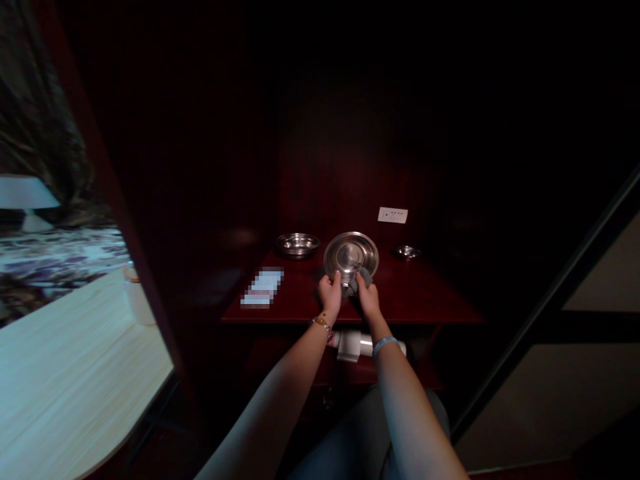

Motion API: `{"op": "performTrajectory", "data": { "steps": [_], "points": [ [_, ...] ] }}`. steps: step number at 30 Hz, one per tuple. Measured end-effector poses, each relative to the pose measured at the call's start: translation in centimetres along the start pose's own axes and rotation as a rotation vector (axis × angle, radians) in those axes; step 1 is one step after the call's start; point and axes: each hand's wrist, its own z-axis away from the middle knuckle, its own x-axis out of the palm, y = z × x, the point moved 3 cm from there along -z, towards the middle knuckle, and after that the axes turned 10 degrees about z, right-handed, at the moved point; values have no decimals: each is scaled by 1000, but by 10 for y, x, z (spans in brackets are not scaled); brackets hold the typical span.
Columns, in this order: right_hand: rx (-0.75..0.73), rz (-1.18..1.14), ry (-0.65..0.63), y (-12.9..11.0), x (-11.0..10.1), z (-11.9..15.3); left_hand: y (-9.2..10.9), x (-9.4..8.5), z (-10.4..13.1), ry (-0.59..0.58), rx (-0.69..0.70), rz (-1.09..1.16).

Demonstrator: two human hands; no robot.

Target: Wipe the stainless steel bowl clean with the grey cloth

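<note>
A round, shiny metal dish [351,252] is tilted up above the dark red shelf [300,300], its inside facing me. My left hand [331,293] grips its lower left rim, thumb on the front. At the lower right rim, my right hand [367,293] is closed on a grey cloth [366,275], which touches the dish. More metal bowls [298,245], which look stacked, rest on the shelf to the left. A small metal bowl [407,252] sits to the right.
A pixelated pale rectangle [263,287] lies at the shelf's left. Below are white cylindrical items [367,345]. A socket plate [393,215] is on the back wall. At far left stand a light wooden table [75,360], a pale container [139,300] and a lamp [27,197].
</note>
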Motion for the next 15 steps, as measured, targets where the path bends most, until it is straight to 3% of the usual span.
{"op": "performTrajectory", "data": {
  "steps": [7,15],
  "points": [
    [20,51,44,3,-3,-1,3,2,4,-104,-11,-129],
    [5,32,31,5,-2,-1,1,6,4,-220,-133,-211]
  ]
}}
